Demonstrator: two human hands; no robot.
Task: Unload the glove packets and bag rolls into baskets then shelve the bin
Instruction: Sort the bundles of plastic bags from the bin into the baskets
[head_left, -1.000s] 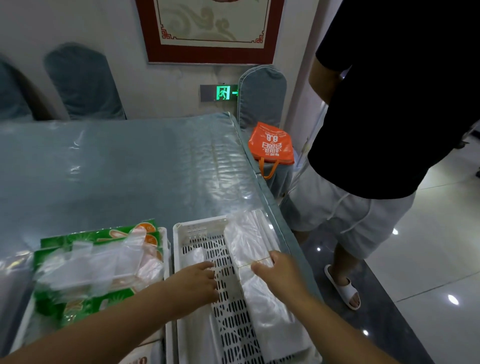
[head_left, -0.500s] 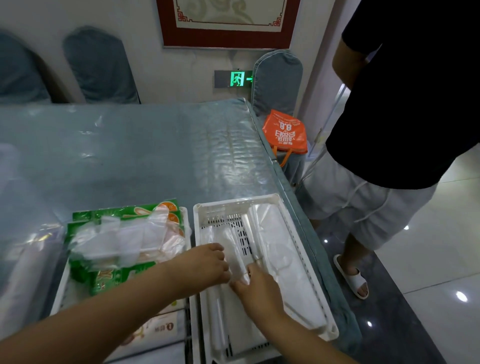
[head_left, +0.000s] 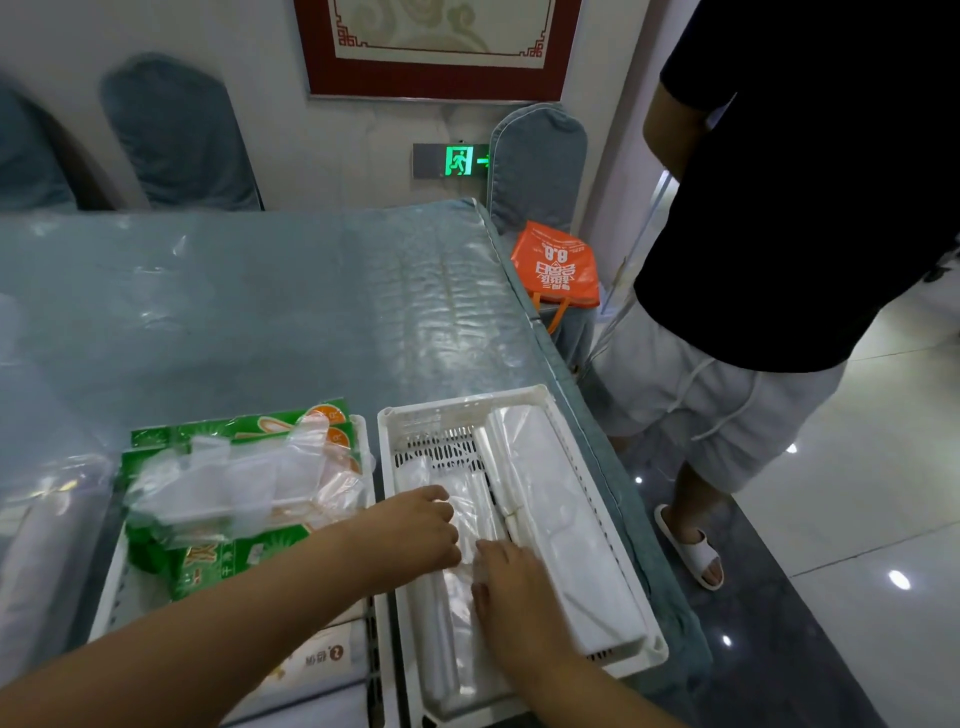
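Note:
A white slotted basket (head_left: 462, 405) stands at the table's near right corner with clear bag rolls (head_left: 550, 499) lying lengthwise in it. My left hand (head_left: 415, 530) rests on the rolls at the basket's left side, fingers curled on the plastic. My right hand (head_left: 511, 587) presses flat on a roll in the middle of the basket. To the left, a second white basket (head_left: 111, 597) holds green glove packets (head_left: 218, 561) with loose clear gloves (head_left: 234, 483) heaped on top.
A clear plastic bin (head_left: 47, 530) sits at the far left edge. A person in a black shirt and white shorts (head_left: 753, 312) stands right of the table. An orange bag (head_left: 556, 265) lies on a covered chair at the far corner.
My right hand laid the clear roll down into the right basket and drew back toward me. My left hand stayed on the rolls at the left. The view tilted down.

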